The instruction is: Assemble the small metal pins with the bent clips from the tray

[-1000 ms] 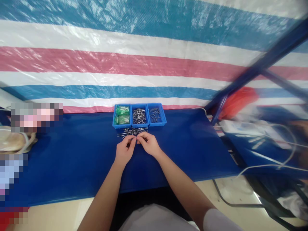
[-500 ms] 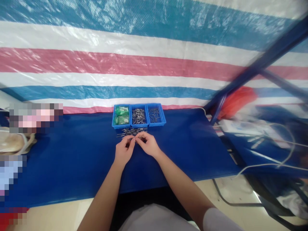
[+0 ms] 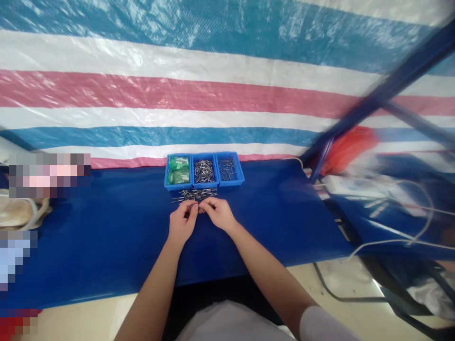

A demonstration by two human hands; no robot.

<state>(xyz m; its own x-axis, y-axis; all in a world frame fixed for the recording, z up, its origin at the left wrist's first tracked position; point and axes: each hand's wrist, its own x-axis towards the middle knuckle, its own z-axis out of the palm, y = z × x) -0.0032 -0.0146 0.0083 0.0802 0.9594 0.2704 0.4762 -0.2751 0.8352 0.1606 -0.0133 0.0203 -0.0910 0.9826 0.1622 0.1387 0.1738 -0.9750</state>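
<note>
My left hand [image 3: 183, 219] and my right hand [image 3: 217, 213] meet fingertip to fingertip above the blue table. Both are closed in a pinch, and whatever lies between the fingers is too small to make out. Just beyond them is a loose pile of thin metal pins [image 3: 197, 194], perhaps rivets. Behind the pile stand three blue bins side by side. The left bin [image 3: 169, 186] holds green-and-clear packets [image 3: 179, 177]. Many short metal pins [image 3: 204, 171] fill the middle bin, and fewer thin pins [image 3: 226, 169] lie in the right bin [image 3: 239, 177].
Striped plastic sheeting [image 3: 199, 99] hangs behind the table [image 3: 106, 227]. At right are a blue metal frame [image 3: 355, 106], a red bag [image 3: 350, 149] and white cables [image 3: 387, 243]. A blurred-out person is at the left edge, near a beige object [image 3: 17, 210].
My fingertips have shifted slightly against each other, still pinched together. The view has drifted a little; the bins and the pile look the same.
</note>
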